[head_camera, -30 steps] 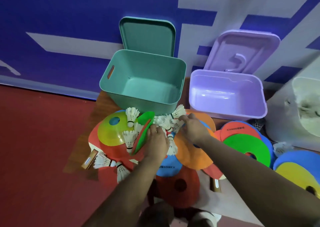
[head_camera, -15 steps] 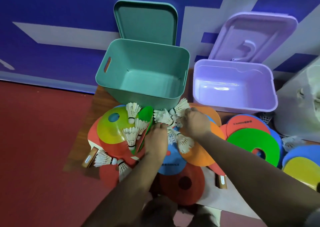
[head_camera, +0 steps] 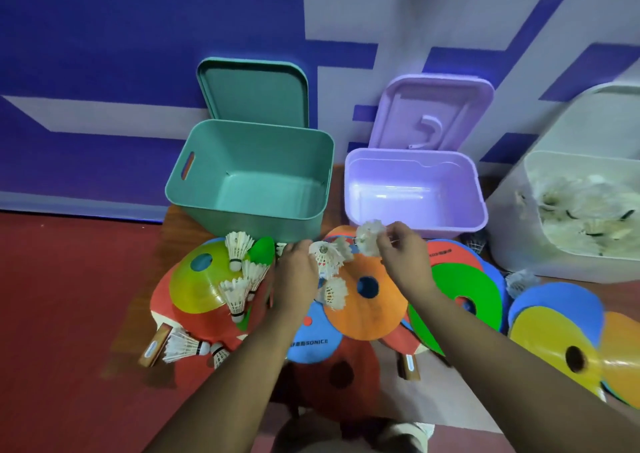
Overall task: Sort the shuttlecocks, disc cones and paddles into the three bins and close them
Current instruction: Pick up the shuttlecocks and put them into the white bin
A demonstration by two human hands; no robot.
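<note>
The teal bin (head_camera: 249,225) and the lilac bin (head_camera: 450,227) to its right stand open and empty. The white bin (head_camera: 512,244), farther right, already holds shuttlecocks. Just in front of the teal bin, both hands have lifted off the orange disc cone (head_camera: 367,310). My left hand (head_camera: 296,274) grips one shuttlecock bunch (head_camera: 325,262) and my right hand (head_camera: 403,257) pinches a second bunch (head_camera: 370,241), both bound, I judge, for the white bin. Loose shuttlecocks (head_camera: 239,244) remain front-left.

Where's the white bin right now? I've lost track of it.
In the head view the white bin stands at the far right, just right of the purple bin, with shuttlecocks lying inside it.
</note>
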